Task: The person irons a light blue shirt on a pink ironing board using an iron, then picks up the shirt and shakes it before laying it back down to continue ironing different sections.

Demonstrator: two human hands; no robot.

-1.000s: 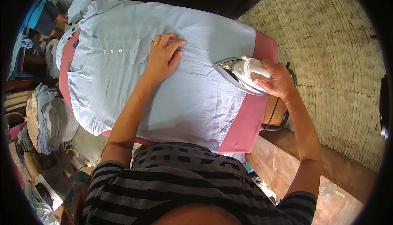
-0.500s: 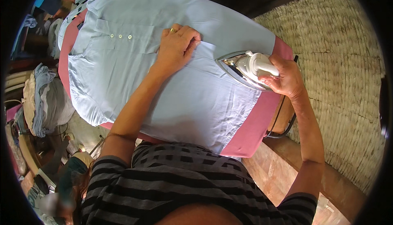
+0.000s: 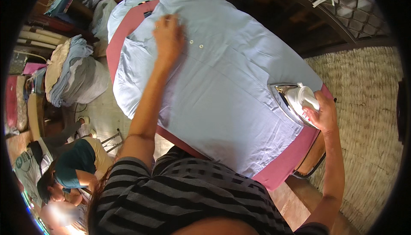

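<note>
A light blue buttoned shirt (image 3: 222, 94) lies spread over an ironing board with a dark pink cover (image 3: 280, 171). My right hand (image 3: 324, 114) is wrapped round the white handle of a clothes iron (image 3: 295, 102), whose metal soleplate rests on the shirt near its hem. Fabric below the iron is creased. My left hand (image 3: 168, 40) is at the upper part of the shirt, to the left of its small white buttons (image 3: 196, 44). Motion smears its fingers, so their hold on the cloth is unclear.
Piled clothes (image 3: 77, 72) stand left of the board. A person in a dark green top (image 3: 77, 162) sits at lower left. A woven wall or mat (image 3: 364, 119) fills the right side, below a metal lattice (image 3: 351, 10).
My left hand has left the shirt's middle and moved across the buttons toward the collar end. The iron stays near the hem in my right hand. The view has swung left.
</note>
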